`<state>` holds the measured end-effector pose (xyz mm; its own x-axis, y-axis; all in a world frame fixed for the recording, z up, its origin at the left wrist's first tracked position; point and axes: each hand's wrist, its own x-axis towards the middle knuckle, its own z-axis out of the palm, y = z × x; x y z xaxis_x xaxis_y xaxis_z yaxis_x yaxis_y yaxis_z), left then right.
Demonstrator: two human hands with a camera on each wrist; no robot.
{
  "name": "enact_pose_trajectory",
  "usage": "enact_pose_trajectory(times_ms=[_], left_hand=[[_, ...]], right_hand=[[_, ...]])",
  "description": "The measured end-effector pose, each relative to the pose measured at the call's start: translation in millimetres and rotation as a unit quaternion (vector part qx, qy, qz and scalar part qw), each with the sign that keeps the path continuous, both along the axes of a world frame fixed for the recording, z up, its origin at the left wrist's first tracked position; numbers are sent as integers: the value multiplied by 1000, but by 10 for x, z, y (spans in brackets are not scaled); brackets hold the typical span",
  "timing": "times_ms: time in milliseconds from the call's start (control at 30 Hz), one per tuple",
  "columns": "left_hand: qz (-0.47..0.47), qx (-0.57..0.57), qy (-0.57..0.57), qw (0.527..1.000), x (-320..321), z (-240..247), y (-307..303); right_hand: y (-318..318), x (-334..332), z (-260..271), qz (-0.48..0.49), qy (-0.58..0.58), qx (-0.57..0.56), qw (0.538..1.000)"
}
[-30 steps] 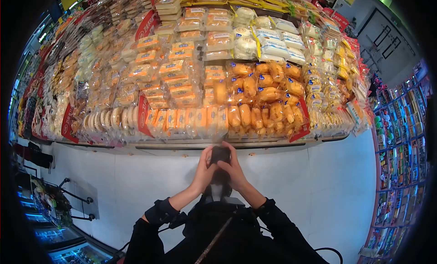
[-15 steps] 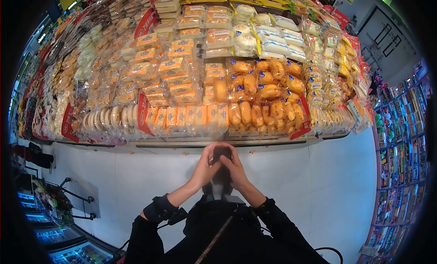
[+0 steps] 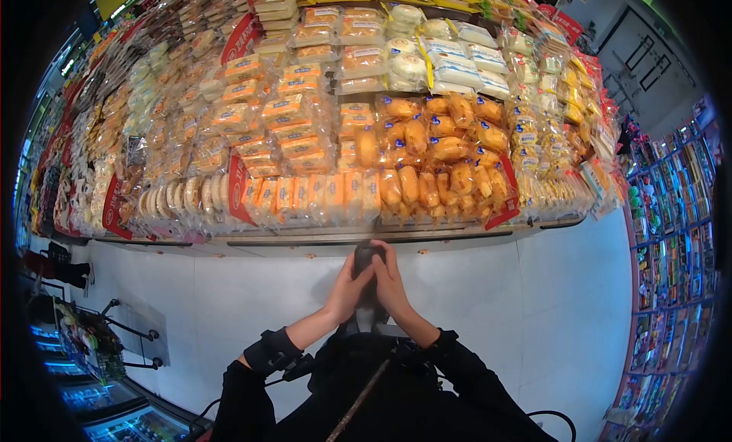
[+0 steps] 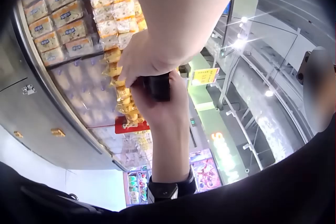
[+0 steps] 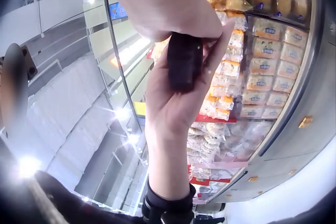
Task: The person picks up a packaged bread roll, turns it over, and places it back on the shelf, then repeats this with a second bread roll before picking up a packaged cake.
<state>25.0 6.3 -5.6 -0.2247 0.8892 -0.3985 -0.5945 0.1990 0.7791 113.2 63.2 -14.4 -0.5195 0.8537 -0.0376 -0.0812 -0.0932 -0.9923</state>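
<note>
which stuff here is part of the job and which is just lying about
Part of the job:
dark object, too unclear to name
left grip, holding it
right grip, also holding it

Just lying about:
orange-and-white wrapped cakes on display
golden wrapped buns beside them
red dividers among the packs
stocked shelves at the image's right

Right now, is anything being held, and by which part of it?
Yes: a small dark object, held by its sides between the left hand and right hand. What it is cannot be told.
</note>
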Motion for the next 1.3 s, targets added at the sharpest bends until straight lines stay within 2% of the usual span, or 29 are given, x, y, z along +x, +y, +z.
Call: enact_pose_trajectory(times_ms=[67,167,267,367,467,567,600,667,700,733,800,833,867,967,1067,1167,1300], left_hand=[[4,20,37,999,31,-52,11],[4,33,84,996,38,-63,-1],[20,37,96,995,51,-155,-64],[30,-17,40,999,9,-218,-173],[0,-17,54,998,-30,-500,-358],[-32,-53,75,995,-171,-885,-696],[-19,-48,82,995,-218,-979,-833],[-31,-110,102,988,-355,-958,-1175],[-25,-96,168,981,-426,-1313,-1469],[-62,-103,257,959,-491,-1679,-1819],[-79,-256,196,943,-375,-1712,-2293],[-119,-285,264,914,-303,-2031,-2611],[-139,-300,278,902,-145,-2058,-2763],[12,-362,106,926,97,-2366,-2971],[-29,-398,114,910,203,-1766,-2811],[-90,-300,217,925,347,-2307,-3357],[-134,-243,211,937,404,-2310,-3480]], right_hand=[[16,5,-123,-20,-35,72,997],[-3,37,-41,-24,-89,130,987],[11,62,-268,11,-54,136,989],[-38,136,-42,96,-75,-70,990],[-57,211,-290,162,-88,-56,981],[-57,290,-680,262,-98,-18,960],[-99,332,-666,237,-88,-108,962],[-83,447,-820,275,-118,-102,949],[-62,520,-916,293,-134,-99,941],[-48,602,-1002,317,-167,-100,928],[-15,755,-1166,359,-230,-100,899],[-19,815,-1225,357,-228,-123,898],[-36,879,-1276,355,-226,-147,895],[-22,1014,-1378,334,-222,-194,895],[-36,1078,-1547,307,-206,-207,906],[-10,1072,-1552,284,-194,-205,916],[-79,1061,-1541,260,-172,-219,924]])
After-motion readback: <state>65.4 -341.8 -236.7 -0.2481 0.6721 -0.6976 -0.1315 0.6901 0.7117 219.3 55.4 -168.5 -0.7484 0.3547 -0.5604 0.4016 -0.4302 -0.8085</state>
